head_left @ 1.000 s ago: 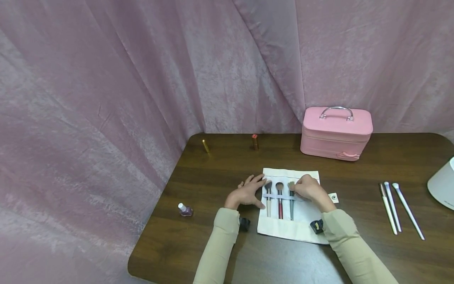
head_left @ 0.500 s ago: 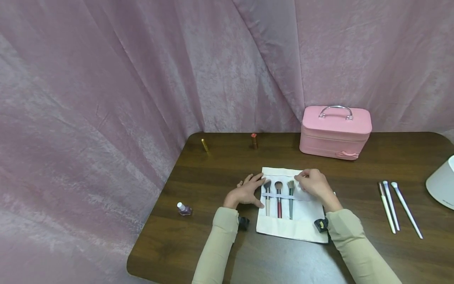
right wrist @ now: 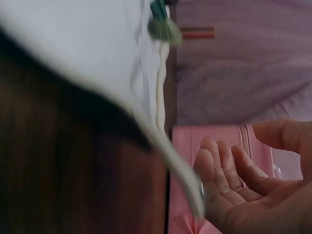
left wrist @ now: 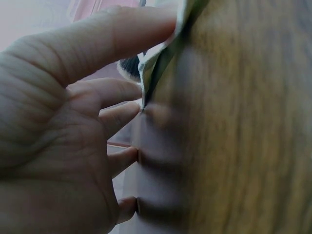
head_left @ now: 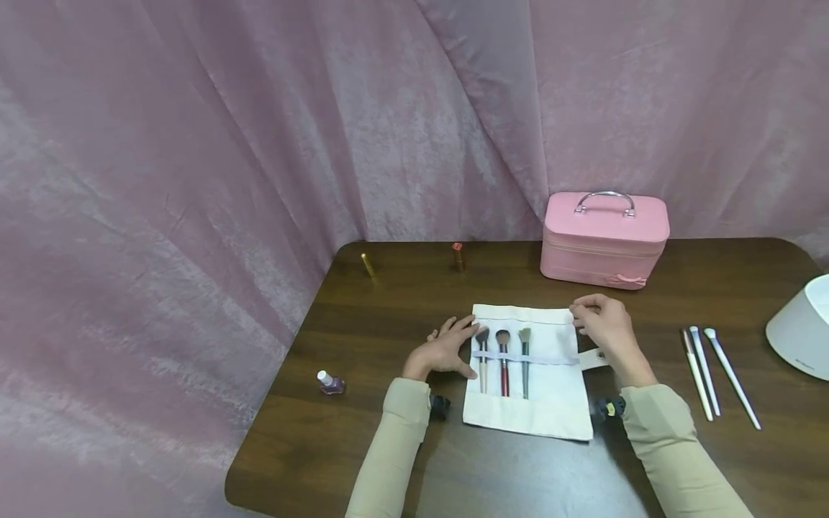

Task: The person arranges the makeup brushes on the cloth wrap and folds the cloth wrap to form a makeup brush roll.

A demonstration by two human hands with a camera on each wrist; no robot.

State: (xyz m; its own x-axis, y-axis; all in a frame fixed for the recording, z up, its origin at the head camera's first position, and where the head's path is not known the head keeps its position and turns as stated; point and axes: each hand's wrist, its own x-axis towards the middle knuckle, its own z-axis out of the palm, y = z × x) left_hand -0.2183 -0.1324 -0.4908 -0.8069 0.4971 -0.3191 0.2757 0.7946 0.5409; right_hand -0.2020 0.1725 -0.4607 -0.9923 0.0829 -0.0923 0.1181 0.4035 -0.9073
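Observation:
A white cloth brush roll (head_left: 553,406) lies unrolled on the table. Three makeup brushes sit in it under an elastic band: a dark angled one (head_left: 482,352), a red-handled one (head_left: 504,370) and a green-handled one (head_left: 525,360). My left hand (head_left: 440,355) rests at the roll's left edge with fingers spread. In the left wrist view its thumb touches the cloth edge (left wrist: 146,73), fingertips on the table. At the upper right corner is my right hand (head_left: 609,331); the right wrist view shows its thumb apart from loosely bent fingers, holding nothing. The snap strap (right wrist: 180,170) sticks out beneath it.
Three slim white-handled brushes (head_left: 712,381) lie at the right, near a white rounded object (head_left: 799,331). A pink case (head_left: 602,244) stands at the back. Also there are a lipstick (head_left: 458,257), a small gold tube (head_left: 368,265) and a nail polish bottle (head_left: 332,383) at left.
My right hand has moved right from the green-handled brush, along the roll's top to its right corner, uncovering the brush head and the strap. The left hand has stayed in place.

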